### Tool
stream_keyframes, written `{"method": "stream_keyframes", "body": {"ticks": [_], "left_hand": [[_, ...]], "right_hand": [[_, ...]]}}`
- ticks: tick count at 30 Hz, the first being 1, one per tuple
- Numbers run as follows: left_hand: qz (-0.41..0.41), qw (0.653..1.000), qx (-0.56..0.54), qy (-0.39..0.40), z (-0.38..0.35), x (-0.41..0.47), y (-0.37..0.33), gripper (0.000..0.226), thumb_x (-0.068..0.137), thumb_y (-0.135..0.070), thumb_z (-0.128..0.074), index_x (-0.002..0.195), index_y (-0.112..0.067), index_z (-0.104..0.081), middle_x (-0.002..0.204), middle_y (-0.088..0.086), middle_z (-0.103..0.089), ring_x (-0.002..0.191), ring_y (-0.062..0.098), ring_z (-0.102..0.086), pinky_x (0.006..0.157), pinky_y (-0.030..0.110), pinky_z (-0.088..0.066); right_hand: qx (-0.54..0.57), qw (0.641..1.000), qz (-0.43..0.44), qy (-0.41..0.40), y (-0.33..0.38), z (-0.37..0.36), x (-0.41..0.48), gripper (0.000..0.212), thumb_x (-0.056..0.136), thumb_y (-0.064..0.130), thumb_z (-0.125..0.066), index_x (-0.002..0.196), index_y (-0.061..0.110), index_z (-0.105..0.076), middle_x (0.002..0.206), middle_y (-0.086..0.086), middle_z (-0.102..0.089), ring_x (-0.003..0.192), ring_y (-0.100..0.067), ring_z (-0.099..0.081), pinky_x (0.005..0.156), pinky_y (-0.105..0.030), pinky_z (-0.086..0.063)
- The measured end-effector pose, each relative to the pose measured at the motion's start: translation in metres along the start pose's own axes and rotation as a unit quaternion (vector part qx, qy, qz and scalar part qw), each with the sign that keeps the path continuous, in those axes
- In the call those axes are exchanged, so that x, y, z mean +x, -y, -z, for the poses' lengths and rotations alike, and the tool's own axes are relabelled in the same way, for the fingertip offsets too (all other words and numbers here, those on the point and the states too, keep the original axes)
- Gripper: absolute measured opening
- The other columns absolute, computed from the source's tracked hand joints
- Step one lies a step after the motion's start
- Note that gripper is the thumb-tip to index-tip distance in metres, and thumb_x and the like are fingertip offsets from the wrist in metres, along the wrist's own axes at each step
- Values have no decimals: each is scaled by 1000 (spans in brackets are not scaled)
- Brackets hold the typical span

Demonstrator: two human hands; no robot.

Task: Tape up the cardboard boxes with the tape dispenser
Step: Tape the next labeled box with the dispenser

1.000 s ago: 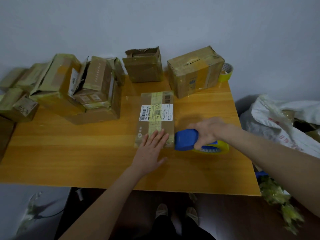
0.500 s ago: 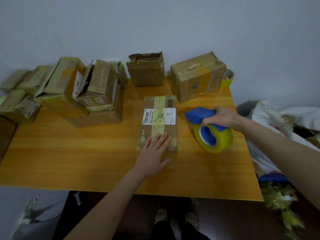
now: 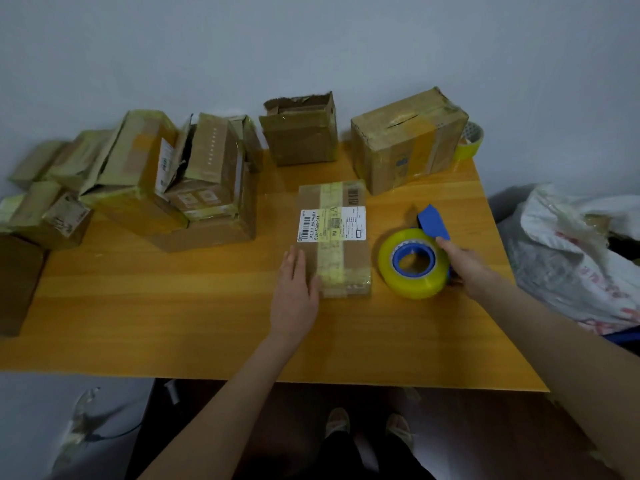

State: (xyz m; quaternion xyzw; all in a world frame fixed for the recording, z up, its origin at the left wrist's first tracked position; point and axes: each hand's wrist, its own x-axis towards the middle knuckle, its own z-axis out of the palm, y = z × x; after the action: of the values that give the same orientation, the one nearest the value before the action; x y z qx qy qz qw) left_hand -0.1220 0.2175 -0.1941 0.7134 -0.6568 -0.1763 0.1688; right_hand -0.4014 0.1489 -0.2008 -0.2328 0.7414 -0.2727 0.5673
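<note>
Wood in an orange-yellow tone makes the table, which fills the middle of the view and stands against a pale wall. On its far left a pile of cardboard boxes leans together, some with flaps gaping, most streaked with yellowish tape. Off the right edge of the table slumps a white bag with red print.

At the back right stands a taped box, wrapped in wide bands, its top crumpled and split along one seam. To its left, near the wall, sits an open box with torn upper flaps.

The flat box lies in the middle of the table, nearer the person than those two. A strip of yellowish tape runs along its top from far edge to near edge, crossing a white label with a barcode.

Just right of it the dispenser stands on the table (blue frame, fat yellow reel facing the camera), apart from the flat box.

The right hand grips the dispenser from the right, fingers curled behind the reel and largely hidden there. The left hand lies flat, fingers straight and together, on the table against the flat box's left side, thumb at its near corner, holding nothing.

A spare roll peeks from behind the taped box. Below the table edge, shoes show.
</note>
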Motion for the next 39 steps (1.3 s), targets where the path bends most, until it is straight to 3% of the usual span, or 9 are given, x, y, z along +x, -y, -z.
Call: {"method": "stream_keyframes", "body": {"ticks": [3, 7, 12, 16, 20, 23, 27, 32, 39], "left_hand": [[65, 998, -13, 3, 4, -2, 1, 65, 101, -38, -39, 153, -10, -11, 161, 7, -9, 148, 21, -12, 116, 34, -19], [173, 979, -92, 55, 3, 11, -4, 90, 90, -57, -51, 154, -11, -8, 157, 8, -25, 139, 27, -35, 108, 45, -38], [186, 962, -190, 63, -6, 25, -9, 80, 80, -49, -71, 139, -8, -36, 126, 3, -60, 109, 23, -61, 85, 38, -54], [174, 963, -197, 62, -5, 34, 1, 53, 89, -32, -65, 133, -8, -47, 123, 6, -63, 107, 22, -62, 88, 40, -54], [128, 958, -244, 84, 3, 27, 21, 37, 100, -26, -47, 136, -13, -49, 124, 2, -63, 103, 15, -60, 80, 24, -49], [117, 963, -236, 51, 11, 21, 33, 47, 96, -35, -54, 138, -13, -49, 124, 0, -57, 103, 12, -57, 81, 21, -45], [121, 968, -219, 35, 16, 15, 38, 36, 91, -30, -63, 123, -17, -56, 87, -4, -58, 77, 5, -54, 62, 15, -38], [113, 963, -240, 51, 16, 16, 41, 37, 89, -18, -65, 125, -15, -58, 83, 2, -63, 82, 20, -64, 67, 22, -49], [55, 987, -139, 65, 17, 19, 39, 42, 86, -21, -70, 125, -15, -55, 74, -10, -52, 66, 2, -49, 55, 13, -41]], "right_hand": [[-286, 940, 154, -102, 1, -1, -3, 52, 93, 49, -55, 115, 2, -60, 105, -16, -58, 102, -33, -53, 80, -44, -44], [-370, 871, 308, -102, -2, -53, -42, 63, 93, 48, -56, 141, 9, -45, 138, -16, -47, 121, -31, -51, 90, -39, -46], [-416, 885, 206, -32, -17, -115, -56, 86, 78, 78, -51, 128, 9, -46, 123, -10, -56, 102, -27, -61, 78, -40, -56], [-385, 893, 224, -54, -15, -119, -52, 60, 85, 61, -60, 116, 10, -55, 115, -9, -62, 101, -25, -61, 78, -36, -53], [-360, 900, 241, -48, -14, -110, -54, 42, 96, 44, -54, 117, 8, -60, 107, -10, -68, 95, -26, -63, 73, -36, -52], [-371, 895, 242, -46, -15, -98, -60, 50, 95, 45, -55, 134, 13, -54, 109, -8, -69, 95, -24, -64, 74, -37, -56], [-364, 893, 261, -45, -18, -94, -69, 63, 92, 43, -62, 144, 12, -44, 114, -10, -67, 100, -23, -64, 76, -32, -52], [-304, 912, 270, -58, -24, -99, -67, 62, 90, 23, -68, 146, 14, -43, 93, -8, -72, 90, -21, -67, 82, -34, -56], [-448, 832, 317, -78, -25, -97, -65, 64, 89, 33, -68, 146, 26, -40, 99, -3, -69, 89, -21, -64, 76, -36, -56]]}}
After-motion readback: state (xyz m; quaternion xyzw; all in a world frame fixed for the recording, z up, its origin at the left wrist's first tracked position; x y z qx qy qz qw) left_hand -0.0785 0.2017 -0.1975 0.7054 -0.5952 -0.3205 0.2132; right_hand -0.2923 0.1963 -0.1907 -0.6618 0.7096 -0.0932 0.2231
